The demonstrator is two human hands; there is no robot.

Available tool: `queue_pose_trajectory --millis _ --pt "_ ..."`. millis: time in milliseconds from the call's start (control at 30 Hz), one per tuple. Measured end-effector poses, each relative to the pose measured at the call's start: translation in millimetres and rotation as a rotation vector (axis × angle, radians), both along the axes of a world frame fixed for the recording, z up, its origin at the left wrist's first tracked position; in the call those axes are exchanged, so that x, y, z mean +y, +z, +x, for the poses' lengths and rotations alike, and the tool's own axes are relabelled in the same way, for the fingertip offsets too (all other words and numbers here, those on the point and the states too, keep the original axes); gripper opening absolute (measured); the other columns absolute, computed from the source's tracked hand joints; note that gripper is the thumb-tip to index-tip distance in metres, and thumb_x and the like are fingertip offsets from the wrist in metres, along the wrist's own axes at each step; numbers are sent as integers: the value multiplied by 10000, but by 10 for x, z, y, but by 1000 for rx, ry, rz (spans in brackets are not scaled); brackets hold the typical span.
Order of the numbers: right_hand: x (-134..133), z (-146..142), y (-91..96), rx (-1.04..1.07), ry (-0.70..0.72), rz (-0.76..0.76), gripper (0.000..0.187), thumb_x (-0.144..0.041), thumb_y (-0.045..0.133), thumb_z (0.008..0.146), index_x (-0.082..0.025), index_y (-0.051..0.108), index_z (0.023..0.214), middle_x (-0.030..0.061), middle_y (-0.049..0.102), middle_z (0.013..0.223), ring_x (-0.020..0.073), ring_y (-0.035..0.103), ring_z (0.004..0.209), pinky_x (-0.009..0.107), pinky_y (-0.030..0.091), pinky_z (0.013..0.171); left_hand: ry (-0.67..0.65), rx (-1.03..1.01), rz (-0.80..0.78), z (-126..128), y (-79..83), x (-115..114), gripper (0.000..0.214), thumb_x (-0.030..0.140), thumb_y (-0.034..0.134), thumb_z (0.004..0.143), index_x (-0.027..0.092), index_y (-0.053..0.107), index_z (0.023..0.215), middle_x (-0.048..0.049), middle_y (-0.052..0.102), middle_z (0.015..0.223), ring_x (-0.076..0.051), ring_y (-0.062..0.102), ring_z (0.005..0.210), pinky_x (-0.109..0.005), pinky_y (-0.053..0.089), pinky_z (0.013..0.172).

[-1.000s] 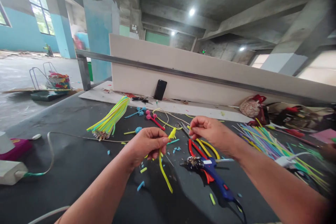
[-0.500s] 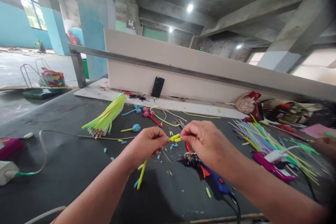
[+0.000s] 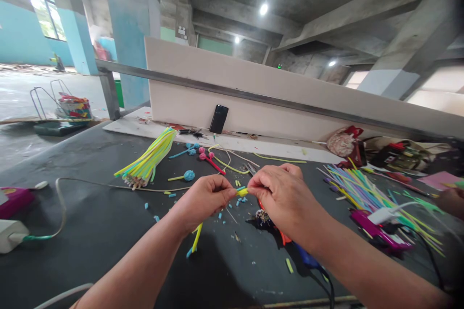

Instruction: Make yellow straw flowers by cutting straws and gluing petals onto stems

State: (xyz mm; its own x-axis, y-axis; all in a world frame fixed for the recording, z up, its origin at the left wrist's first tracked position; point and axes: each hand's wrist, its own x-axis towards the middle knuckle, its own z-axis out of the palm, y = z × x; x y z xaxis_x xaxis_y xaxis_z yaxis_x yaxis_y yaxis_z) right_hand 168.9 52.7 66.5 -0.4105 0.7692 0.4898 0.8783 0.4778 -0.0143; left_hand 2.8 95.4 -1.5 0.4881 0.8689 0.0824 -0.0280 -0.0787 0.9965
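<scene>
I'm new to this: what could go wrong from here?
The short yellow piece pinched between the left hand and right hand could slip from either grip and get lost among the cut scraps on the dark table. The blue tool, apparently a glue gun, lies partly hidden by the right hand; if its tip is hot, which the picture can't show, a brush against it might burn. The phone leaning on the white board could slide if bumped.
</scene>
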Motion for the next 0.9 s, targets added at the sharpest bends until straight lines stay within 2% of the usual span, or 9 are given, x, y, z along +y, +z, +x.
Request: queue_pose_trajectory --millis 533,767,900 --pt "-13 -14 -8 -9 -17 -9 154 -111 618 772 -184 569 645 -32 610 650 129 522 636 341 266 771 84 -5 28 4 51 -52 309 402 675 660 157 494 608 83 359 495 -49 257 468 -178 194 426" --pt "10 -30 10 62 -36 -105 156 -96 617 743 -200 589 631 -52 612 633 122 531 635 354 287 772 95 -26 14 27 32 -41 290 374 667 671 157 486 603 77 378 504 -50 273 474 -181 201 436" --pt "1 44 58 229 -64 -216 111 -153 557 786 -225 641 792 -5 656 784 140 565 686 318 374 728 104 -49 31 22 36 -41 252 323 652 684 153 486 599 69 395 523 -53 290 490 -183 214 452"
